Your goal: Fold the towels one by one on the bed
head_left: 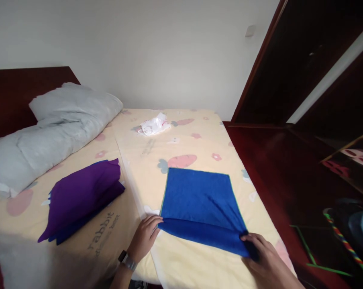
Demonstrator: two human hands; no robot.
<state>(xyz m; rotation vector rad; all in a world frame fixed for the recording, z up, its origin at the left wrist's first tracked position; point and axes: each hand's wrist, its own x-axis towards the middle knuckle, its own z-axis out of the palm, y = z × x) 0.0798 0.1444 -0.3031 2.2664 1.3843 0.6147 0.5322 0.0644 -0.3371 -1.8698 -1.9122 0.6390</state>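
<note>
Left hand [145, 237] and right hand [264, 253] pinch blue cloth [199, 200] near corners, lower center; uneven pull likely skews fold.

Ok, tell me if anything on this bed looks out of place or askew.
A crumpled white plastic bag lies loose near the far end of the bed, apart from the cloths. The purple cloth stack sits askew, layers fanned unevenly. The blue cloth lies flat, its near edge lifted by the left hand and right hand.
</note>
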